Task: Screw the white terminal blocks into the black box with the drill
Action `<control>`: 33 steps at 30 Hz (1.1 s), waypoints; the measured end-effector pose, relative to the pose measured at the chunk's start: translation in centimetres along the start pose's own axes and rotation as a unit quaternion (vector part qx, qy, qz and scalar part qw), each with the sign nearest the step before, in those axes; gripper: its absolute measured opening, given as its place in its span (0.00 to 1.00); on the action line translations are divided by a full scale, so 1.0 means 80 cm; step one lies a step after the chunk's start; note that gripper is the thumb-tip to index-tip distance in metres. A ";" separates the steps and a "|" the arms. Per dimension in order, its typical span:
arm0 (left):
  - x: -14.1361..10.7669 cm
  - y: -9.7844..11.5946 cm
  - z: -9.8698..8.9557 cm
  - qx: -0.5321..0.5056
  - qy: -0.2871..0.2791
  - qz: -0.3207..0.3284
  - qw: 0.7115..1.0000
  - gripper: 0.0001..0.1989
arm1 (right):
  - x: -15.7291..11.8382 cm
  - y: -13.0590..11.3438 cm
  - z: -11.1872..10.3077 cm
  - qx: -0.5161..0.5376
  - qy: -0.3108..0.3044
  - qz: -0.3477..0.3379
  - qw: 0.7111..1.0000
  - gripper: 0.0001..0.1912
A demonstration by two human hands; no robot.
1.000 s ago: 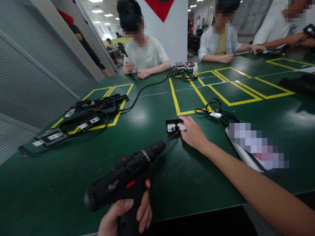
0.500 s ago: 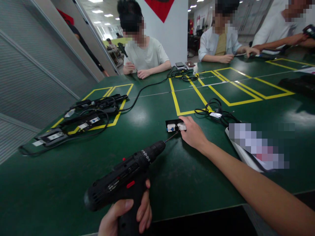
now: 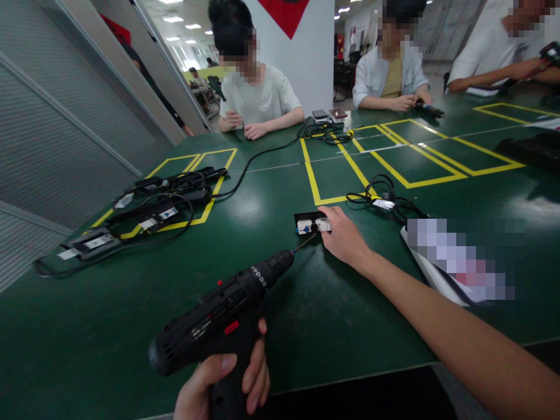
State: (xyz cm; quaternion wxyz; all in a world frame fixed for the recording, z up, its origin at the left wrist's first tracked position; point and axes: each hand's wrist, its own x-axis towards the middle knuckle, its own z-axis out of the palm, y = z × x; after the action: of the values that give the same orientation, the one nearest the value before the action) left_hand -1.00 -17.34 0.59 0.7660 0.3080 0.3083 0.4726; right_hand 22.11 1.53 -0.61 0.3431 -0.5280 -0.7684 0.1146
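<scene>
My left hand [image 3: 227, 379] is wrapped round the handle of a black cordless drill [image 3: 223, 309] with small red parts. The drill points up and to the right, and the tip of its thin bit meets the near edge of a small black device [image 3: 313, 225] with white labels. My right hand [image 3: 343, 233] holds the right end of that device down on the green table [image 3: 280, 315]. Its fingertips partly hide the device, and the exact spot under the bit is too small to make out.
Black devices with cables [image 3: 161, 204] lie at the left. A cable bundle [image 3: 385, 201] and a white-edged object [image 3: 431, 271], partly blurred, are beyond my right arm. Across the table sit several people, one with a dark tool [image 3: 429, 109]. Yellow tape [image 3: 312, 175] marks rectangles.
My hands, the drill and the small device have hardly moved. Across the table, the person in the light blue shirt now has a dark tool in the hands, which have drawn together.
</scene>
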 end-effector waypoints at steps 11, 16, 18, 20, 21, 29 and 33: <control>0.000 0.000 -0.001 0.006 -0.009 0.002 1.000 0.18 | 0.000 0.001 0.001 -0.008 0.001 0.001 1.000 0.26; -0.001 -0.002 -0.002 -0.005 -0.003 -0.004 1.000 0.18 | 0.000 0.001 0.001 -0.007 0.002 -0.004 1.000 0.27; -0.001 -0.002 -0.001 -0.002 -0.003 0.000 1.000 0.18 | 0.000 0.001 0.001 -0.006 0.002 -0.004 1.000 0.27; 0.000 -0.002 -0.001 -0.001 -0.005 0.000 1.000 0.18 | 0.000 0.001 0.001 -0.005 0.003 -0.002 1.000 0.27; 0.000 -0.002 -0.001 0.000 -0.006 0.000 1.000 0.18 | 0.000 0.001 0.001 -0.004 0.003 -0.001 1.000 0.26; -0.001 0.000 0.000 0.005 0.000 0.004 1.000 0.18 | 0.000 0.003 0.002 -0.003 0.003 -0.002 1.000 0.26; -0.001 0.000 -0.001 0.003 -0.003 -0.001 1.000 0.18 | -0.001 0.002 0.002 -0.005 0.003 -0.005 1.000 0.26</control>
State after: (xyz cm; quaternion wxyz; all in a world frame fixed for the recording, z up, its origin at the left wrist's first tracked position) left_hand -1.08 -17.43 0.53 0.7662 0.3117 0.3078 0.4701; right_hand 22.17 1.58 -0.83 0.3434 -0.5264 -0.7703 0.1078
